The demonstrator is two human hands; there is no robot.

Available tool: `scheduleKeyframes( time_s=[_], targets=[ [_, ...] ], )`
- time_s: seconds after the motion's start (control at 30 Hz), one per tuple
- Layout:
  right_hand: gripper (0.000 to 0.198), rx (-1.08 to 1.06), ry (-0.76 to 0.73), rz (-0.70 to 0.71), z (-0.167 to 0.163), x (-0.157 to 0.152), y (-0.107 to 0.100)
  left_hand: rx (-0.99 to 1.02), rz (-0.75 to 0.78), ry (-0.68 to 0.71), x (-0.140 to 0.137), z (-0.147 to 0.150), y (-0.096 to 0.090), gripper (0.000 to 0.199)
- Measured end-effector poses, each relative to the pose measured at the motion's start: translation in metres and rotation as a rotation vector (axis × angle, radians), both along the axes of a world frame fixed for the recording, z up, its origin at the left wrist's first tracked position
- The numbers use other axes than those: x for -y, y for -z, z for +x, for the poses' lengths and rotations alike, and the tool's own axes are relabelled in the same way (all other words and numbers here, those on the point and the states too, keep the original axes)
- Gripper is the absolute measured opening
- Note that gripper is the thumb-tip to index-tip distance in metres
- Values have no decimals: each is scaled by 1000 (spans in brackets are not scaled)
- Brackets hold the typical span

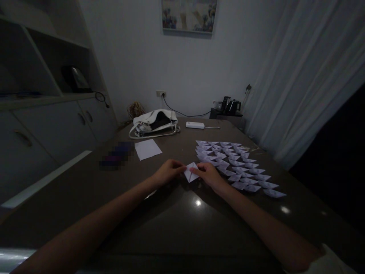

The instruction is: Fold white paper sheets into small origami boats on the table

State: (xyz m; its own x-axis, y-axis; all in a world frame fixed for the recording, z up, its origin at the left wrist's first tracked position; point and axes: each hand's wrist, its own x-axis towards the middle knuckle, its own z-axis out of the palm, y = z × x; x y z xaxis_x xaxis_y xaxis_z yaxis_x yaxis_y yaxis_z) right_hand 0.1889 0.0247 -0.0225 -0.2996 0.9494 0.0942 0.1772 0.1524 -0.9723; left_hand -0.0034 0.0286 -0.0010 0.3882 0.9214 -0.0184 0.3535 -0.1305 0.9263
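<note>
Between my two hands is a small folded piece of white paper [191,176], diamond-shaped with creases meeting near its middle. My left hand [170,169] pinches its left corner. My right hand [209,173] grips the right side, with the thumb lying over the front of the fold. The paper is held just above the dark table [176,220]. Right of my right hand, several folded white paper boats [241,169] stand in rows. A stack of flat white paper sheets [147,148] lies beyond my left hand.
A white handbag [155,121] sits at the table's far side, beside a white power bank [195,125] with a short cable. A pixelated dark patch [116,154] covers something on the left. Cabinets [57,125] line the left wall; a sheer curtain [296,76] hangs at right.
</note>
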Motion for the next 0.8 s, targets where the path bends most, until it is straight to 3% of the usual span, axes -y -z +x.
scheduleKeyframes(
  time_s=[0.3,0.6,0.7,0.8],
  targets=[
    [29,68,-13,-28,3,-3,-1,-157,117,24,-6,-10,0,32],
    [25,223,-85,-88,9,-1,-9,-239,139,83,-6,-9,2,30],
    [19,260,-87,-56,7,2,-10,-256,137,108,-6,-10,2,28],
    [15,375,-48,95,5,7,-10,-259,136,125,-6,-10,3,28]
  ],
)
